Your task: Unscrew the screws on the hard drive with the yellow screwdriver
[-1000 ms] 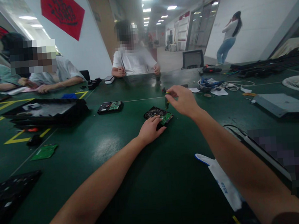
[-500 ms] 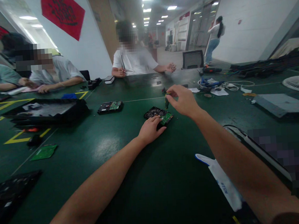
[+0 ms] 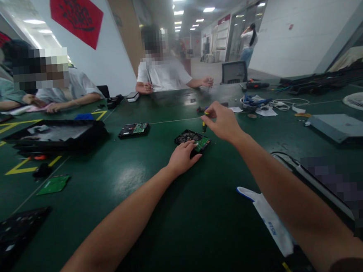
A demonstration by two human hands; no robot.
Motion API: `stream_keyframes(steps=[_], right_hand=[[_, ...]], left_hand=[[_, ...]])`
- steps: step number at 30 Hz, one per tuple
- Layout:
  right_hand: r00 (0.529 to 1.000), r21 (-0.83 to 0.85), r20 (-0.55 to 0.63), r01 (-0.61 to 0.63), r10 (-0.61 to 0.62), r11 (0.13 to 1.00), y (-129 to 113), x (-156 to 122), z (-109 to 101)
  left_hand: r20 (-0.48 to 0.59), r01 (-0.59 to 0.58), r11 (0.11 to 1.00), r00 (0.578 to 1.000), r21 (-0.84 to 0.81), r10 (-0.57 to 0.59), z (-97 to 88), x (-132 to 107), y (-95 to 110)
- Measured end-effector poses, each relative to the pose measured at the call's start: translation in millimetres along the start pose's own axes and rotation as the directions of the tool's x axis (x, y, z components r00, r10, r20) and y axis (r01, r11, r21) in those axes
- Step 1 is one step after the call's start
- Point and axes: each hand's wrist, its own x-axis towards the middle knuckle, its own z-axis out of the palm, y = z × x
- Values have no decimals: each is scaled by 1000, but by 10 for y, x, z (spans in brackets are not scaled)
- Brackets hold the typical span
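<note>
A black hard drive (image 3: 188,137) with a green circuit board lies on the green table (image 3: 161,203), a little past mid-table. My left hand (image 3: 182,157) rests on its near edge, fingers curled over the board and pressing it down. My right hand (image 3: 222,122) hovers just right of and above the drive, fingertips pinched on the top of a small screwdriver (image 3: 203,125) with a yellow and black handle. The screwdriver stands upright with its tip at the drive's far right corner.
A second hard drive (image 3: 134,129) lies to the left, beside a black tray (image 3: 55,135). A loose green board (image 3: 53,184), a white glove (image 3: 270,221), a grey flat case (image 3: 342,127) and cables (image 3: 260,101) lie around. Three people sit across and left; another walks in the corridor.
My right hand has twisted slightly on the screwdriver, which stays at the drive. My left hand has not moved. The person in the corridor has walked leftward and farther away.
</note>
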Motion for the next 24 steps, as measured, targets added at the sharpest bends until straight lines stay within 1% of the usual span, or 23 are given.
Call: stream_keyframes(steps=[2,7,14,16,21,24], right_hand=[[1000,12,7,0,0,1000,-3,0,-5],[997,6,41,66,-66,998,-15,3,-13],[1000,10,5,-1,1,1000,-6,1,-5],[1000,20,14,9,-10,1000,-2,2,0],[996,18,29,82,-83,996,-1,-2,15],[999,13,17,51,-51,999,8,-2,17]], left_hand=[[5,4,1000,1000,-2,-4,2,2,-1],[0,7,1000,1000,-3,-7,0,6,1],[11,9,1000,1000,-5,-8,-2,5,-2],[3,6,1000,1000,-5,-6,8,5,-5],[-11,-6,1000,1000,0,6,19,3,-5],[-7,-2,1000,1000,-4,2,11,4,-1]])
